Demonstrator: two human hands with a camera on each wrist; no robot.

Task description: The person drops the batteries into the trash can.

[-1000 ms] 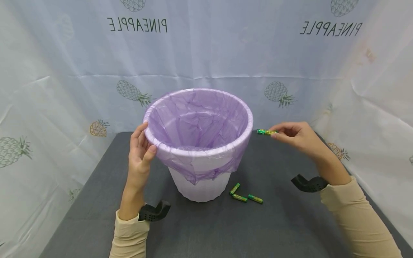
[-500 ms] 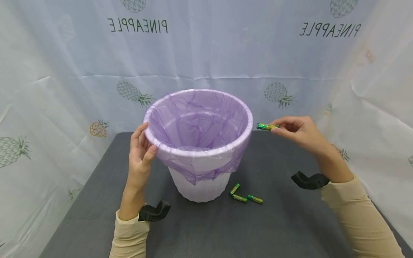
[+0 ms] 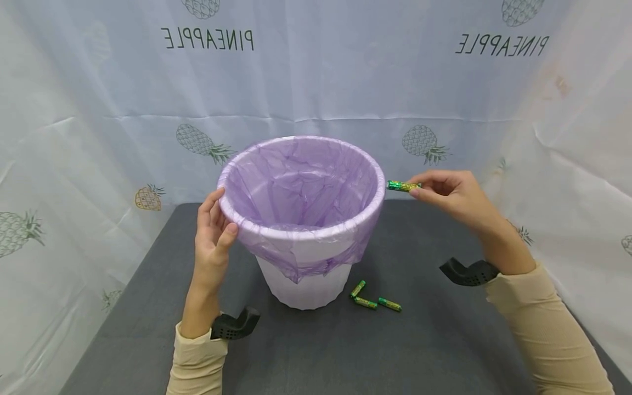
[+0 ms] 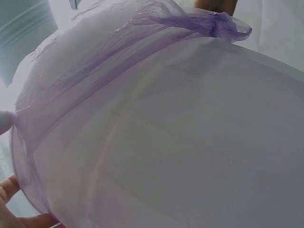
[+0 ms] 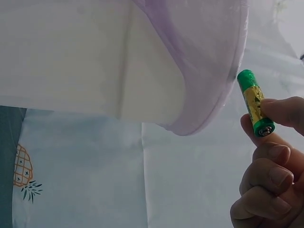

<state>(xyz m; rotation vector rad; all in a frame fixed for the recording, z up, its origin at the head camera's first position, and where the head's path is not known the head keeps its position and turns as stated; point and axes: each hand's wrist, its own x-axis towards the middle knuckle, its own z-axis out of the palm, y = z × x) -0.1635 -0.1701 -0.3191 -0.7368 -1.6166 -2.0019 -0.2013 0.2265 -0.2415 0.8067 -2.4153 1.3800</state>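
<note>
A white trash can (image 3: 301, 285) stands upright, lined with a translucent purple bag (image 3: 306, 192) folded over its rim. My left hand (image 3: 211, 241) holds the can's left side, thumb toward the front and bent fingers at the rim behind. In the left wrist view, its fingers (image 4: 28, 219) press against the lined edge. Between thumb and forefinger, my right hand (image 3: 456, 200) pinches a green-and-yellow battery (image 3: 403, 186). Its far end lies right at the can's right rim, outside the opening. The right wrist view shows that battery (image 5: 254, 102) by the bag-covered rim.
Several similar items lie on the dark table (image 3: 306, 356) right of the can's base: one battery (image 3: 357, 289) beside a second battery (image 3: 366, 303), and a third battery (image 3: 389, 304) farther right. Behind hangs a pineapple-print curtain (image 3: 316, 82). A black wrist mount (image 3: 469, 272) sits on the right forearm.
My right hand has risen and shifted slightly left with the battery, bringing it up to the can's rim. My left hand keeps its place on the can; the loose batteries lie unmoved.
</note>
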